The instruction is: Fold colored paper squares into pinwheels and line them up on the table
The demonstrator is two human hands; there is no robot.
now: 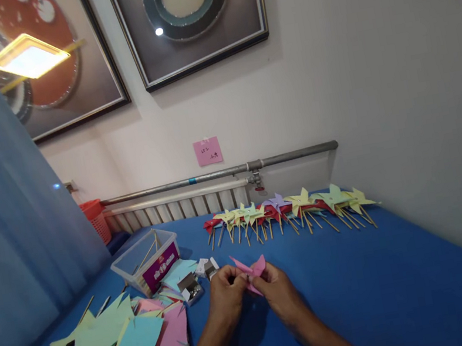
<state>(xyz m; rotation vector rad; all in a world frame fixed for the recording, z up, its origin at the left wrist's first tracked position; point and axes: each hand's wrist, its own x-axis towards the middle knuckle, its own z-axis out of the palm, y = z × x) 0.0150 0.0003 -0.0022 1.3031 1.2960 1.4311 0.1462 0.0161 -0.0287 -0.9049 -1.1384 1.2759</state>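
- The head camera looks forward and down across the blue table (368,292) from its near edge.
- It faces the wall beyond the table, and sits close above the tabletop.

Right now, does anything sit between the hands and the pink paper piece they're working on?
No. Both the left hand and right hand already pinch the pink paper piece directly above the blue table; nothing visible lies between them.
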